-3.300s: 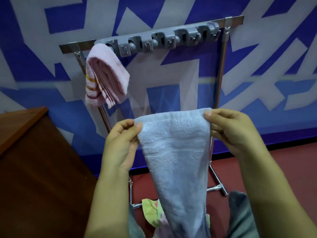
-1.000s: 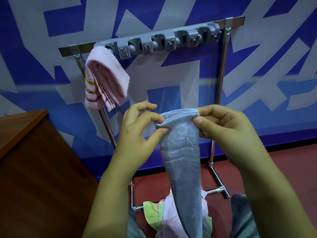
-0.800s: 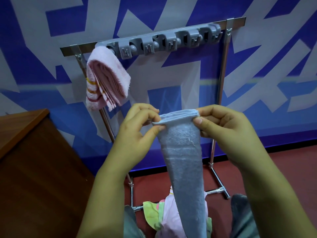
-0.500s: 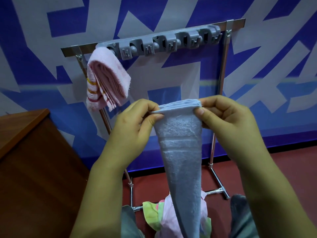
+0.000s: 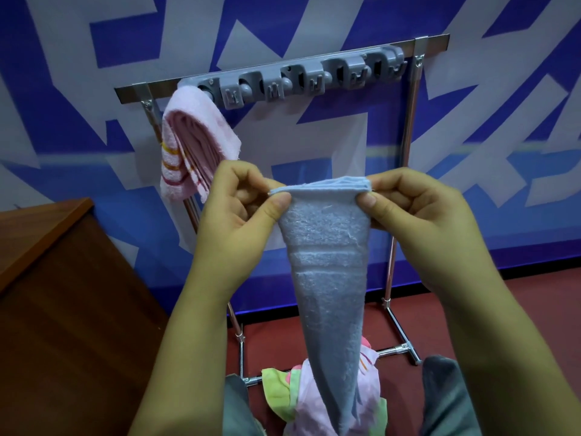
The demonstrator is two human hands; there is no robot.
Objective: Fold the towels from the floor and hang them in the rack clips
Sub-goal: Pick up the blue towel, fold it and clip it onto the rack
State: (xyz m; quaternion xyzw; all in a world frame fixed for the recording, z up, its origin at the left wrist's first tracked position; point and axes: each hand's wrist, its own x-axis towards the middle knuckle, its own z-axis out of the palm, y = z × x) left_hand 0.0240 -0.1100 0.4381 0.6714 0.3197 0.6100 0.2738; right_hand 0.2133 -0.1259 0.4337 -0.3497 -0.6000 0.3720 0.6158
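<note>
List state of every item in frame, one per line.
blue towel: folded narrow, hanging down, not yet clipped
left hand: pinches the towel's top left corner
right hand: pinches the top right corner
pink towel: folded, hung at the rack's leftmost clip
clip rail: other clips unused
towel pile: unfolded, on the floor

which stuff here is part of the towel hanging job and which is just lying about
Part of the job:
blue towel, pinched by left hand and right hand
pink towel, already hung
clip rail
towel pile on the floor

Just there:
wooden cabinet
patterned wall
</note>
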